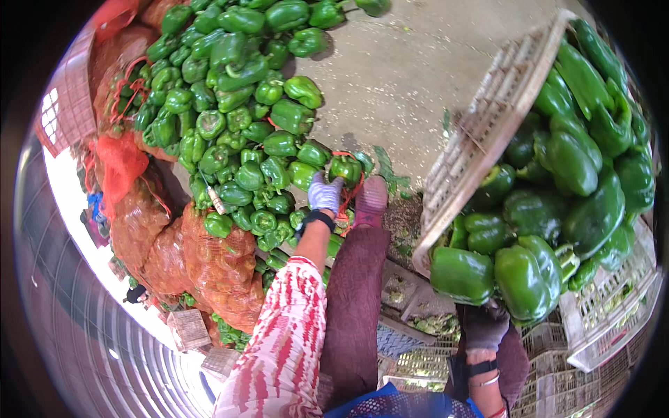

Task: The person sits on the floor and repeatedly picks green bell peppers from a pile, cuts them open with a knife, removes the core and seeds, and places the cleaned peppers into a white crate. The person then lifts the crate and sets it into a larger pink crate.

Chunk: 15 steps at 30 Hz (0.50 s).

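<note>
My left hand (325, 194), in a light knit glove, reaches to the lower right edge of a heap of green bell peppers (251, 175). Its fingers touch or nearly touch a pepper (345, 168) with red netting around it; whether they grip it I cannot tell. My right hand (483, 324), in a dark glove, is at the lower rim of a white plastic crate (486, 141) full of green peppers, just below a large pepper (527, 277). Peppers and the crate hide its fingertips. A knife with a pale handle (215, 200) lies on the heap.
Orange mesh sacks (219, 261) stand left of the heap. Concrete floor (397, 68) with small scattered debris and leaf scraps lies between heap and crate. My shoe (372, 201) is beside the netting. More plastic crates (609, 298) stand at the lower right.
</note>
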Tool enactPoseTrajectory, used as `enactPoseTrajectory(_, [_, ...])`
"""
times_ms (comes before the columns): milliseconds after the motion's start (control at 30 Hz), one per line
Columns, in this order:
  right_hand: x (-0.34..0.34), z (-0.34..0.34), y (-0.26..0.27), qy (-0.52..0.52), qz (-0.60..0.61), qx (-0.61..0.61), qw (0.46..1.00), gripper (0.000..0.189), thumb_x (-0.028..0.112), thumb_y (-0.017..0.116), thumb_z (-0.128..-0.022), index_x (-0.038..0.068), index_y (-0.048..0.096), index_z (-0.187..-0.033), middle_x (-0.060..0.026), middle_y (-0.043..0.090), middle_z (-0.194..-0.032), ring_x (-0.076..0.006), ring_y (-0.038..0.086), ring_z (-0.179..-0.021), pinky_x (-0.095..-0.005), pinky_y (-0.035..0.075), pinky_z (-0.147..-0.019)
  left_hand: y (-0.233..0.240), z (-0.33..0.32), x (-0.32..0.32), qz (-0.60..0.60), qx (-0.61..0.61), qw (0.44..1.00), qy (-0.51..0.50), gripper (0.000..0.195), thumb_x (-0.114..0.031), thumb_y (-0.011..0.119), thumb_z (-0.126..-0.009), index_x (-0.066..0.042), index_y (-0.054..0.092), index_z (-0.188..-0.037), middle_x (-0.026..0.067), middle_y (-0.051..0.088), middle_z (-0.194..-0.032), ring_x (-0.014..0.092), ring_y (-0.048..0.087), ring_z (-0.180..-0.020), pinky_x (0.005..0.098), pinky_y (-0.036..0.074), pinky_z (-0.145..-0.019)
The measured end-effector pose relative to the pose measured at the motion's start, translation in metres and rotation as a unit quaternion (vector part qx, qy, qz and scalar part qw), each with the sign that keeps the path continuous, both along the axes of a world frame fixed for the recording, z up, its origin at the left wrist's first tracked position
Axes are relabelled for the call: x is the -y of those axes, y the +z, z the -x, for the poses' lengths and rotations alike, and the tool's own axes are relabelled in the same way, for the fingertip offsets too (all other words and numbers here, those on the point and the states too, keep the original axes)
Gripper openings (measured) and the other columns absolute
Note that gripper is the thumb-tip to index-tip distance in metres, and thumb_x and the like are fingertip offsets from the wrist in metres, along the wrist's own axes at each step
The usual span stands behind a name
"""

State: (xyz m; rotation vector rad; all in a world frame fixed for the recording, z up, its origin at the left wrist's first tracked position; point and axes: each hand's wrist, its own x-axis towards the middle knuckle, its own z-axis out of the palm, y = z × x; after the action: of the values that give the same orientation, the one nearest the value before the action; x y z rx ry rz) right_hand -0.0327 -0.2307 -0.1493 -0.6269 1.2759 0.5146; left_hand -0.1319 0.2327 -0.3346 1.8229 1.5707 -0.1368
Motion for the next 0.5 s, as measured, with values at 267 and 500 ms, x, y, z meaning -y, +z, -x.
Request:
enactPoseTrajectory(267, [-0.009,0.027,0.016,0.163,0.052,-0.004,0.985,0.012,0.008,0.052,-0.089,0.001,0.062,-0.092,-0.0109,0.067,-0.099,-0.0262,0.06,-0.103,-0.0461,0.045,-0.104,0.014,-0.004,-0.039,-0.143,0.018,0.954,0.263,0.042,-0.016,0.078,-0.083,0.007,0.061,-0.114,0.021,0.07,-0.105,0.029,0.065,-0.089,0.0392,0.051,-0.086])
enactPoseTrajectory(500, [-0.026,0.037,0.031,0.038,0.002,-0.061,0.997,0.019,0.012,0.05,-0.099,0.002,0.065,-0.097,-0.0087,0.067,-0.092,-0.025,0.063,-0.095,-0.043,0.053,-0.095,-0.056,0.022,-0.07,-0.022,-0.018,0.879,0.477,0.084,-0.027,0.09,-0.071,-0.009,0.045,-0.14,0.0161,0.052,-0.141,0.036,0.057,-0.115,0.052,0.051,-0.09])
